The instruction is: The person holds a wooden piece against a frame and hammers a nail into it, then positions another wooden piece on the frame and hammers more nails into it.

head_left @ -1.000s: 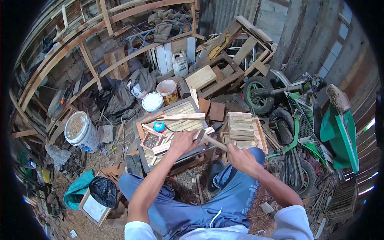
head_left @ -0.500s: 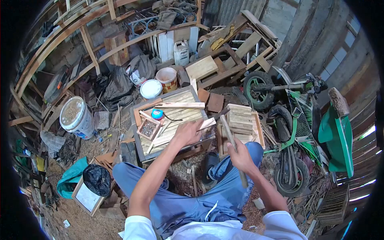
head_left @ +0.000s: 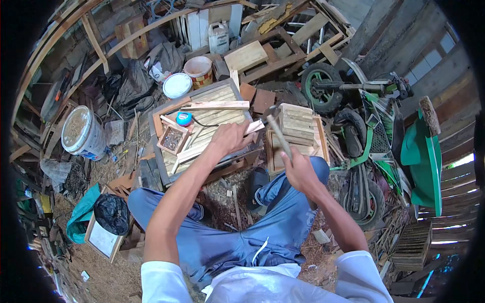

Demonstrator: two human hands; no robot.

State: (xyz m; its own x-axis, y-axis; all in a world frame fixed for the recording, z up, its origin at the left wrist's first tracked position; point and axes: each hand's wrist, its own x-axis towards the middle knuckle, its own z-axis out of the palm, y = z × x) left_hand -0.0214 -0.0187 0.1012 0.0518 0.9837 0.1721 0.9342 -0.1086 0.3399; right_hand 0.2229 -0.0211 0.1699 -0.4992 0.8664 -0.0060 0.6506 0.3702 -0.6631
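Note:
My left hand (head_left: 230,137) is closed around a short pale wood strip (head_left: 254,127), whose end sticks out to the right. It rests over a low bench with a slatted top (head_left: 222,95). In my right hand (head_left: 300,169) is a hammer (head_left: 279,135), gripped by its wooden handle. The dark metal head points up and away, close to the strip's free end. On the bench left of my left hand lie a small wooden box (head_left: 183,143) of small metal bits and a blue round object (head_left: 184,118) like a tape measure. A longer wood strip (head_left: 217,105) lies behind it.
Right of the bench sits a slatted wooden panel (head_left: 295,123) in a frame. Beyond it lie a green-framed small motorbike (head_left: 371,134) and a green plastic piece (head_left: 424,166). Buckets (head_left: 177,86) stand behind the bench; a lidded pail (head_left: 83,132) stands left. Wood scraps litter the floor.
The whole view has shifted, so things sit higher and further left. The hammer has tilted, its head now more upright beside the strip's end. Both hands keep their grips.

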